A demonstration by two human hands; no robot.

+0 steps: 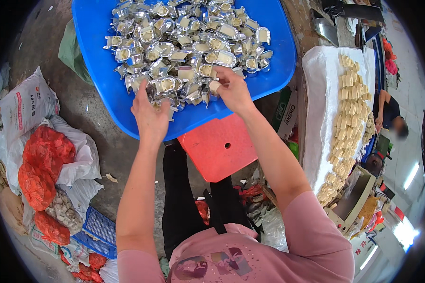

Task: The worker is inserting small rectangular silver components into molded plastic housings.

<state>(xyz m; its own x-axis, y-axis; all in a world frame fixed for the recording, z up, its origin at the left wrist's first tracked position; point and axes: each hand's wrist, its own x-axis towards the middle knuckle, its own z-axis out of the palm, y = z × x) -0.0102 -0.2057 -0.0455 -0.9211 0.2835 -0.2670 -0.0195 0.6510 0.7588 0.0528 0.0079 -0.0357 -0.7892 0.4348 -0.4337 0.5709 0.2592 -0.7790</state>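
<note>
A big blue plastic tub [92,56] holds a heap of small shiny silver parts [193,45] with cream-coloured insides. At the heap's near left edge, my left hand [148,115] has its thumb and fingers apart, touching the parts between them. My right hand [233,92] reaches the near right side of the heap. Its index finger rests against a part and its thumb is spread away from it. Something pale cream covers or sits at that thumb's tip; I cannot tell which. Some fingertips are hidden among the parts.
A red plastic stool [219,148] stands under the tub's near edge. On the right, rows of cream parts [347,118] lie on a white sheet [316,99]. A person [392,113] is beyond them. Red bags [42,165], white sacks [30,104] and blue crates [99,226] crowd the left floor.
</note>
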